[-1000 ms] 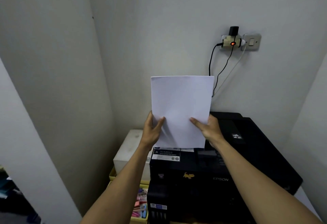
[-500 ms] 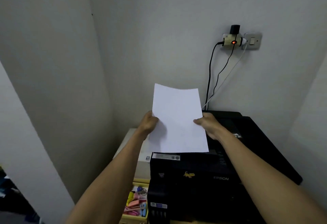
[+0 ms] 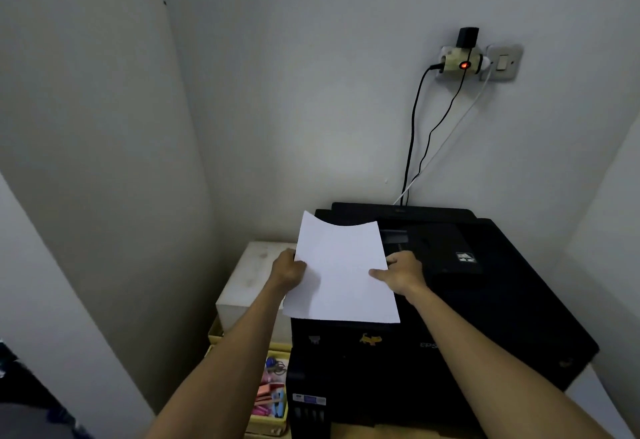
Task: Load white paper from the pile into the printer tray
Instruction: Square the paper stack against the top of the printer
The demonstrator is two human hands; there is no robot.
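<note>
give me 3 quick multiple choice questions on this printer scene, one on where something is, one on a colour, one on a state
1. Where is the white box?
A. left of the printer
B. on top of the printer
C. right of the printer

2. What colour is the printer?
A. white
B. black
C. grey

3. How is the paper held?
A. left hand only
B. both hands
C. lying untouched

Answers:
1 A, it stands beside the printer's left side.
2 B, its casing is black.
3 B, left hand and right hand grip its side edges.
</note>
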